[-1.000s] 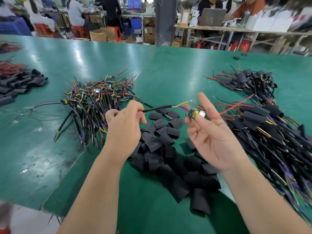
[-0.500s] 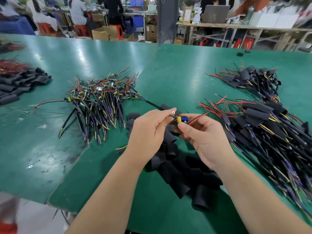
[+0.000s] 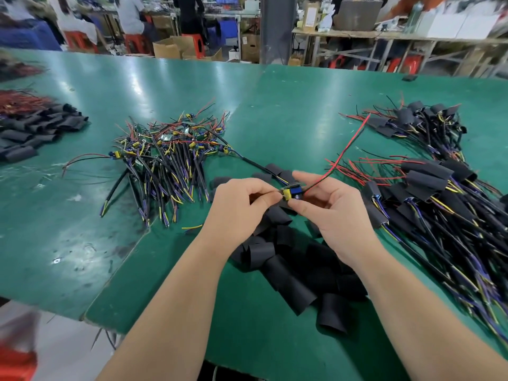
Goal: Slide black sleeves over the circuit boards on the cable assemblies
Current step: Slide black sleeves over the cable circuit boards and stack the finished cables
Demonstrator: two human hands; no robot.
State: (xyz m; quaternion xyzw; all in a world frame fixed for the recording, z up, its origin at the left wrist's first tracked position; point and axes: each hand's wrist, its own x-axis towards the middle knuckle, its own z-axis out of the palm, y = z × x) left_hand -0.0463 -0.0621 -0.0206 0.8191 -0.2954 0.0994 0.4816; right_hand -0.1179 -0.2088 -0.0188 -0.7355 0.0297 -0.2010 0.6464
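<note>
Both our left hand (image 3: pixel 242 204) and right hand (image 3: pixel 332 213) pinch the bare circuit board (image 3: pixel 292 191) over the loose black sleeves (image 3: pixel 291 273) (heaped at its 6 o'clock), so we'd straighten its red lead (image 3: pixel 349 147) before sleeving.

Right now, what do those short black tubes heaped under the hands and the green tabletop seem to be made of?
Short black tube sleeves: thin matte plastic or rubber, probably; they lie flattened and creased. Green tabletop: smooth, semi-glossy sheet, perhaps vinyl or rubber matting; it mirrors lamp glare, shows scuffs and a seam.
</note>
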